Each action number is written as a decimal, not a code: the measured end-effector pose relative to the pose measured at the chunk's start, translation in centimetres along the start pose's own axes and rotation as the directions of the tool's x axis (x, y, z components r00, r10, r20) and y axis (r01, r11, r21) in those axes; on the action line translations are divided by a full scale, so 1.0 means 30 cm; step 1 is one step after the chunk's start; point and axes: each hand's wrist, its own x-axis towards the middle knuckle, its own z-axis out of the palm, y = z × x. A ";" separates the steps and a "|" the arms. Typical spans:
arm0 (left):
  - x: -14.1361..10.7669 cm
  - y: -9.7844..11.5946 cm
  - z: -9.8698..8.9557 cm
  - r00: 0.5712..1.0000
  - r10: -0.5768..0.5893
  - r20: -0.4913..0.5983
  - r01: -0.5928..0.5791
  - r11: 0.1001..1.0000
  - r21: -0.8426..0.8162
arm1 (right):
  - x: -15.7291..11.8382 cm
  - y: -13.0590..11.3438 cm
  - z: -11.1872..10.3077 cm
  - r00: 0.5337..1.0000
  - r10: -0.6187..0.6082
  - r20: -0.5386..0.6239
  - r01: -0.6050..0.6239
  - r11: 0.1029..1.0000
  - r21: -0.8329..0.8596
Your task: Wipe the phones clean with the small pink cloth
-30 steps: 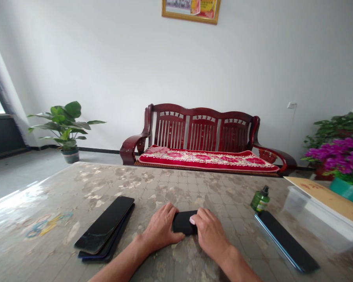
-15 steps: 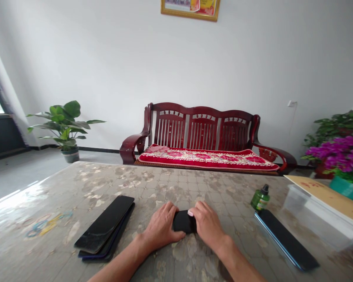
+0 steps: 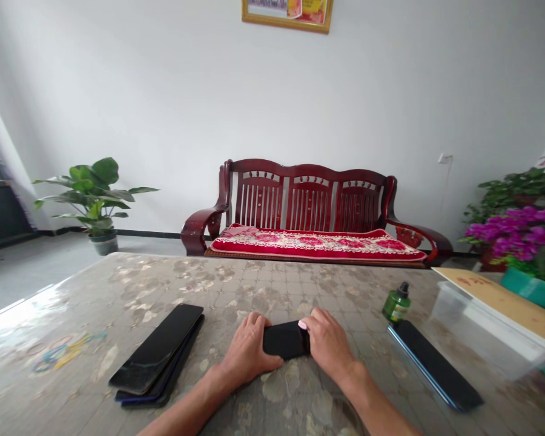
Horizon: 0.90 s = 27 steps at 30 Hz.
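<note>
Between my hands, low over the table (image 3: pixel 236 281), is a black smartphone (image 3: pixel 284 340) with its dark face up. My left hand (image 3: pixel 247 346) is closed round its left end, the thumb along the near edge. At the right end, my right hand (image 3: pixel 329 340) grips it with bent fingers, a pale thumbnail showing on top. The fingertips underneath are hidden. Left of my hands lies a stack of dark phones (image 3: pixel 157 351), the top one slightly askew. Another phone (image 3: pixel 433 363) with a blue edge lies to the right.
A green bottle (image 3: pixel 396 304) with a black cap stands behind the right phone. Beyond it are a clear plastic box (image 3: pixel 467 333) under a tan board (image 3: pixel 495 297) and a teal flower pot (image 3: pixel 531 289). Coloured rubber bands (image 3: pixel 57 354) lie at far left. A wooden bench (image 3: pixel 311 200) stands behind.
My hands have moved slightly apart, and more of the phone's dark face shows between them. The whole view has shifted a little, so the surroundings appear farther left.
</note>
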 end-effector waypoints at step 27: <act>-0.041 0.022 0.020 0.985 0.085 -0.151 -0.115 0.972 -0.204 | -0.018 -0.090 -0.032 0.879 -0.253 -0.404 0.272 0.962 -0.011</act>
